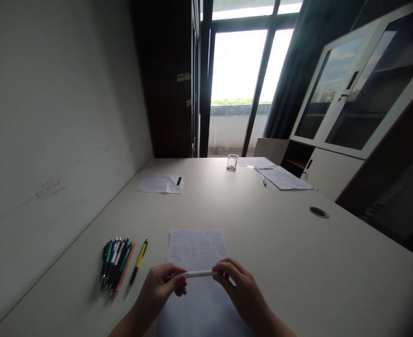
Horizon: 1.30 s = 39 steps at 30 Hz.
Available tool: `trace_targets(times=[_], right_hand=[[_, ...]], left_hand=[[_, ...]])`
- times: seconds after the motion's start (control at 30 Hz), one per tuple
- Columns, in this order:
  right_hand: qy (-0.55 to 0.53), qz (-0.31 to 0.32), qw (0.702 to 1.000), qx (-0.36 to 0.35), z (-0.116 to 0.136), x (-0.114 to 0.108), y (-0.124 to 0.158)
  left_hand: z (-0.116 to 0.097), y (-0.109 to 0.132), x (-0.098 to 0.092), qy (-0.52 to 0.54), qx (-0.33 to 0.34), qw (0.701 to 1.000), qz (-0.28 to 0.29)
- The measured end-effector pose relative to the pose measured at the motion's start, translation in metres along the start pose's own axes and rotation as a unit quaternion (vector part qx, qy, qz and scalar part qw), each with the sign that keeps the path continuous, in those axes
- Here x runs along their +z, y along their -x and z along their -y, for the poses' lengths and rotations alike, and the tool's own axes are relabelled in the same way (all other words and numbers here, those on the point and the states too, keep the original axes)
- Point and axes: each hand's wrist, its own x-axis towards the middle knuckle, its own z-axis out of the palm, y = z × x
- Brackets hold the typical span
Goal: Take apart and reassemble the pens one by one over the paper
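Observation:
A white pen [200, 274] lies level across the space between my two hands, above a sheet of paper [197, 243] with handwritten lines on its upper part. My left hand [162, 283] pinches one end of the pen, and my right hand [236, 281] pinches the other. Both ends are partly hidden by the fingers. Left of my left hand, a yellow and black pen [138, 265] rests by itself on the table. Beside it sits a bunch of several pens [115, 267] in black, green, white and pink, side by side.
The white table [206, 206] meets a wall on the left. Farther back are a glass [232, 162], a written sheet [162, 184], a stack of papers [285, 178] and a pen [263, 179]. A round cable hole [318, 212] is at the right.

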Motion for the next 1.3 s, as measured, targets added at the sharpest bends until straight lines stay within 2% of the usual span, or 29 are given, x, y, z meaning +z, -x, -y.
trace_targets(times=[0.23, 0.37, 0.63, 0.9, 1.13, 1.3], right_hand=[[0.009, 0.021, 1.0, -0.01, 0.002, -0.003, -0.001], [0.003, -0.001, 1.0, -0.016, 0.005, -0.003, -0.003], [-0.021, -0.031, 0.996, -0.078, 0.013, -0.003, -0.007], [0.018, 0.018, 1.0, -0.006, 0.004, -0.002, -0.001], [-0.018, -0.001, 1.0, -0.024, 0.002, 0.002, 0.0], [0.012, 0.032, 0.999, 0.001, -0.002, 0.001, 0.001]], left_hand=[[0.005, 0.0, -0.001, -0.057, 0.046, 0.997, -0.004], [0.008, 0.001, -0.002, -0.079, 0.08, 0.994, 0.006], [0.003, 0.001, -0.001, -0.046, 0.06, 0.997, 0.01], [0.004, 0.001, -0.002, -0.065, 0.077, 0.995, 0.003], [0.005, 0.001, -0.002, -0.062, 0.073, 0.995, -0.001], [0.008, -0.001, -0.002, -0.069, 0.07, 0.995, -0.001]])
